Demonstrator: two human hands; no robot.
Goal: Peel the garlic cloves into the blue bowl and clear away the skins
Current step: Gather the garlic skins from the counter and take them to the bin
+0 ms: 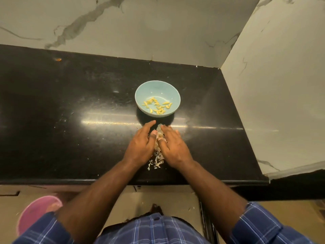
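A pale blue bowl (pixel 158 86) stands on the black counter and holds several peeled yellowish garlic cloves (pixel 157 107). Just in front of it lies a heap of papery garlic skins (pixel 158 154). My left hand (pixel 141 143) and my right hand (pixel 171 147) lie flat on the counter on either side of the heap. Their straight fingers press the skins together between them. Part of the heap is hidden under my fingers, and a few loose flakes trail toward the counter's front edge.
The black stone counter (pixel 70 120) runs left, with marble wall behind and a marble side wall (pixel 272 85) on the right. A small orange scrap (pixel 58 59) lies far left at the back. A pink bin (pixel 37 213) stands on the floor below left.
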